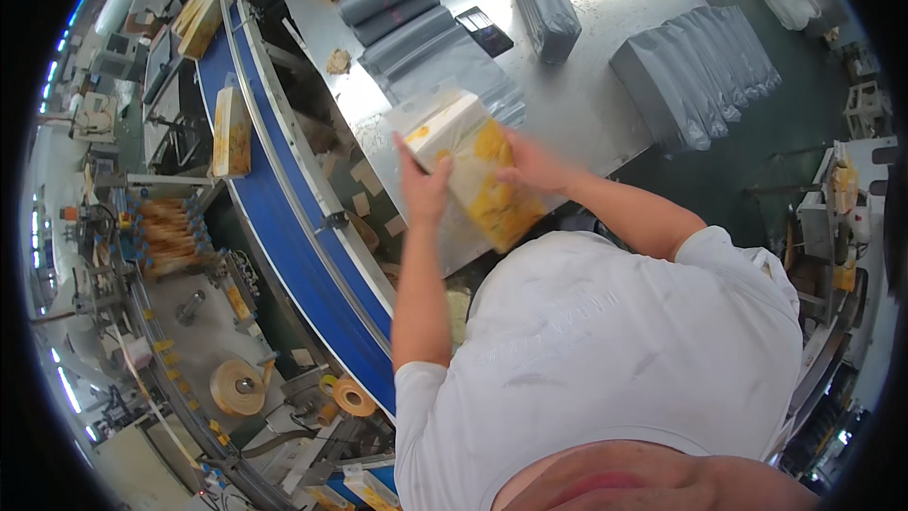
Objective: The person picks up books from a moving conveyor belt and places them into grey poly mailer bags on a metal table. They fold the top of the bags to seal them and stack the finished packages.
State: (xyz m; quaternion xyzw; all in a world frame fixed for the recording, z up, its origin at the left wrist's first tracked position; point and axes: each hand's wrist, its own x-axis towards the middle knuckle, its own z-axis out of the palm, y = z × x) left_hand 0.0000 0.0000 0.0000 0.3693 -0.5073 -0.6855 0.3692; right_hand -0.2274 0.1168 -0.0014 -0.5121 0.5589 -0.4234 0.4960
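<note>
The pack [480, 180] is at the near edge of the table [605, 114], pinched between the fingers of the left hand [423, 187] and right hand [543, 168], neither nearer, its long axis slanting from the grey bags [430, 49] toward the shirt [615, 331].

Boxy white-and-yellow pack [486, 182] (slightly blurred), tilted, held between both grips [425, 187]

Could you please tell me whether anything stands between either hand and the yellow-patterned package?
Nothing visible does: the left hand and the right hand hold the yellow-patterned package directly, from opposite sides.
</note>
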